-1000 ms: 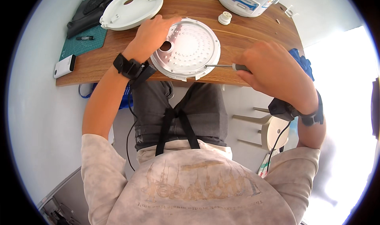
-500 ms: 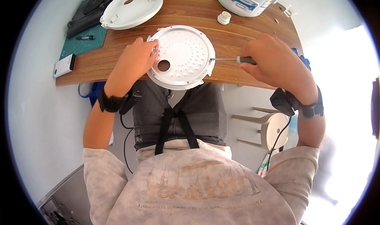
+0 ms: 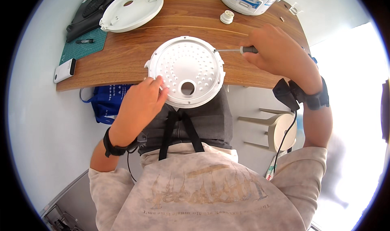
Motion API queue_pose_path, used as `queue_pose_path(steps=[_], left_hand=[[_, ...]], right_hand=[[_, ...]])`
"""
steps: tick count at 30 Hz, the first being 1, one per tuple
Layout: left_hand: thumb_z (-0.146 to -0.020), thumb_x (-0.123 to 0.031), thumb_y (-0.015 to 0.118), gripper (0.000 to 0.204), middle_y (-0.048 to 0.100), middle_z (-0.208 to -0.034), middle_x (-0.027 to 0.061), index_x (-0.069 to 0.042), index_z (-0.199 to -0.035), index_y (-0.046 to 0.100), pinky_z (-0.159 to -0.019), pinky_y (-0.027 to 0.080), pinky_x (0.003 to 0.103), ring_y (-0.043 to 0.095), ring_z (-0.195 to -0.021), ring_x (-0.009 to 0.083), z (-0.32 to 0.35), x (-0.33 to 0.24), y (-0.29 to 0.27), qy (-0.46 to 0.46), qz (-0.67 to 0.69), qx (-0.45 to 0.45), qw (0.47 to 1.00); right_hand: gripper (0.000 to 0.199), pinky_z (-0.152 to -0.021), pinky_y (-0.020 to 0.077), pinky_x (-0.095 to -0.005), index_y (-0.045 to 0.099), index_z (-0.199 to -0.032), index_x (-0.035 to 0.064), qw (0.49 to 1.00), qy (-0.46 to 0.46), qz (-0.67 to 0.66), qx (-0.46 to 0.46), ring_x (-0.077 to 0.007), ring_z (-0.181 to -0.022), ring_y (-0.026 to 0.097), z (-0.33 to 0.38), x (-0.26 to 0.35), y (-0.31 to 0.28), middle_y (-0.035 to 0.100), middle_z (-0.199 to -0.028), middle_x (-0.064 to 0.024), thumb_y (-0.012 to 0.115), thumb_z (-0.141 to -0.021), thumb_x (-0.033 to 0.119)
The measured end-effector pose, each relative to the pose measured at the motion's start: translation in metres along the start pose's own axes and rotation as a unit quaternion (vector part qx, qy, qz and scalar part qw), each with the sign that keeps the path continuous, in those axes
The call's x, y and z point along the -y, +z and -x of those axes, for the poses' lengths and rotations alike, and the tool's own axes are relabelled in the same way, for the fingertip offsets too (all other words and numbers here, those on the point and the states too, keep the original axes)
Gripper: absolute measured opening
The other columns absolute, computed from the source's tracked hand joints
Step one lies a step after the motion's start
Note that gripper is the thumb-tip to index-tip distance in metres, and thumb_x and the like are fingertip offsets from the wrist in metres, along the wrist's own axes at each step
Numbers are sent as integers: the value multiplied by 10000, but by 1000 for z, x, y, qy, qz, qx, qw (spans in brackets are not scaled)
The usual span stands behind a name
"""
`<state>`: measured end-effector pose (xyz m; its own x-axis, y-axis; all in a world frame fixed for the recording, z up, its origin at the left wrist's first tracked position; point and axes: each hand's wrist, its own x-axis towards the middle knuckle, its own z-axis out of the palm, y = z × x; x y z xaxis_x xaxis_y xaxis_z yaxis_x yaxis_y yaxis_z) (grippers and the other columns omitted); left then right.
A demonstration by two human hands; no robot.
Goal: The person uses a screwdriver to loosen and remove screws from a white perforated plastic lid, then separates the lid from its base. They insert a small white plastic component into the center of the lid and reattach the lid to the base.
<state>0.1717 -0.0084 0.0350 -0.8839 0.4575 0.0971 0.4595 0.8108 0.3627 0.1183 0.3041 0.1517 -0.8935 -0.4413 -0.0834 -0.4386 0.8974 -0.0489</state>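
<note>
A round white metal inner lid plate [image 3: 183, 62] with raised dimples and one round hole overhangs the near edge of the table. Small screws or holes dot its rim. Pinching its lower-left rim is my left hand [image 3: 140, 99], the fingers on top and the grip's underside hidden. My right hand [image 3: 278, 50] is wrapped round the grey handle of a screwdriver [image 3: 233, 50]. The shaft lies nearly level, and its tip is at the plate's upper-right rim; whether it touches a screw I cannot tell.
On the wooden table [image 3: 122, 56] stand a white lid shell [image 3: 140, 18], a white appliance body [image 3: 248, 7] and a small white knob-like part [image 3: 227, 17]. To the left lie a green cutting mat [image 3: 91, 50], a pen and a white power bank [image 3: 65, 70]. A beige stool [image 3: 282, 129] stands below right.
The plate has turned counterclockwise and come closer to me, its hole now at the bottom. My left hand has moved down with its rim. The screwdriver has shifted slightly up and left.
</note>
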Motion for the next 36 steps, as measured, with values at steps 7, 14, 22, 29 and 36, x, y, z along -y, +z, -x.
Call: queue_pose_path(steps=[7,14,22,29,36], left_hand=[[-942,-212,677,329,634,-842,141,37,-1157,674,-619,548,399,670,-702,315,12,-24,12,97,65,35,993],[-941,-189,685,407,621,-920,131,4,-1295,633,-669,534,404,646,-763,315,8,-52,26,134,164,76,974],[-944,-169,661,380,619,-1053,134,-44,-1302,641,-760,546,373,651,-834,276,-16,-75,22,159,302,191,921],[-953,-185,631,233,695,-996,143,-55,-1128,717,-839,532,445,676,-921,351,-116,4,31,123,150,-92,977],[-914,-178,687,225,721,-910,160,-29,-1081,717,-796,540,445,703,-862,328,-144,18,34,59,186,0,981]], right_hand=[[188,-763,533,-442,748,-959,10,998,-6,43,-41,-371,-848,673,-11,-1,3,712,-884,-198,705,-851,158],[190,-699,576,-426,690,-931,-51,999,-16,-3,-44,-367,-729,714,-25,-15,6,704,-788,-227,690,-801,87],[214,-779,531,-404,782,-977,26,999,46,-30,3,-328,-837,682,-38,-17,1,723,-909,-179,722,-857,193],[264,-848,534,-410,771,-1034,43,997,68,36,29,-323,-961,682,-42,2,-12,733,-985,-156,746,-880,255],[290,-847,541,-399,762,-1040,31,994,93,28,55,-323,-964,686,-40,1,-12,731,-987,-156,762,-870,266]])
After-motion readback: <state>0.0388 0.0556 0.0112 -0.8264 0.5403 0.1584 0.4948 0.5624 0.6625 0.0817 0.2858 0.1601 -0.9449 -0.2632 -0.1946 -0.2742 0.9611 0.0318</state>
